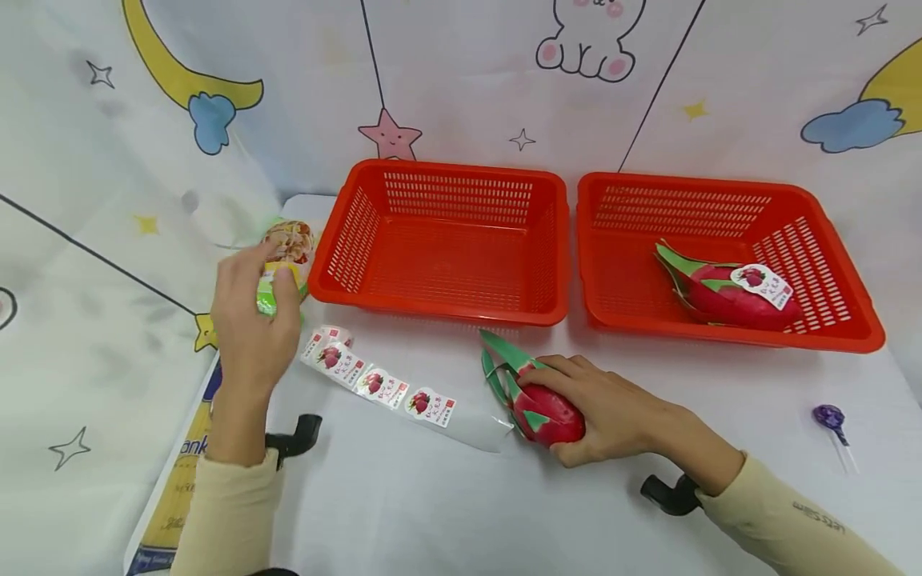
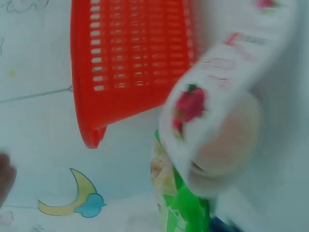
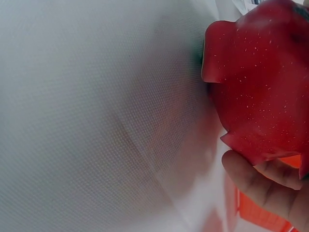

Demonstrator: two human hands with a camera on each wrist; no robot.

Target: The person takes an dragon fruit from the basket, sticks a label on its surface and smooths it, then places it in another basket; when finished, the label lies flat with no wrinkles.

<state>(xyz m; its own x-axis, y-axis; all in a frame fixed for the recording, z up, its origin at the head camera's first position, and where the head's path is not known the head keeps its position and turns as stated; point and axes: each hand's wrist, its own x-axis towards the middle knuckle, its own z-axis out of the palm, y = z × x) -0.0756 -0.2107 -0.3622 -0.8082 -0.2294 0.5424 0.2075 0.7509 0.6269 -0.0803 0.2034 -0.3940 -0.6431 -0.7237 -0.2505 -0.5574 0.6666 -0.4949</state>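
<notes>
My right hand (image 1: 605, 408) grips a red dragon fruit (image 1: 551, 412) with green leaf tips, on the white table. In the right wrist view its fingers curl along the underside of the red skin (image 3: 260, 82). My left hand (image 1: 255, 320) is raised at the left, thumb and fingers apart, holding nothing. It partly overlaps a green and yellow food packet (image 1: 288, 244) in the head view. Between the hands lies a strip of stickers (image 1: 374, 384) printed with dragon fruit, running from a small roll. The roll (image 2: 227, 140) looks blurred in the left wrist view.
Two red plastic baskets stand at the back. The left basket (image 1: 446, 308) shows its bare floor; the right basket (image 1: 735, 332) holds a dragon fruit (image 1: 735, 296) with a sticker on it. A purple lollipop (image 1: 830, 418) lies at the right. A printed yellow bag (image 1: 173, 488) hangs at the left edge.
</notes>
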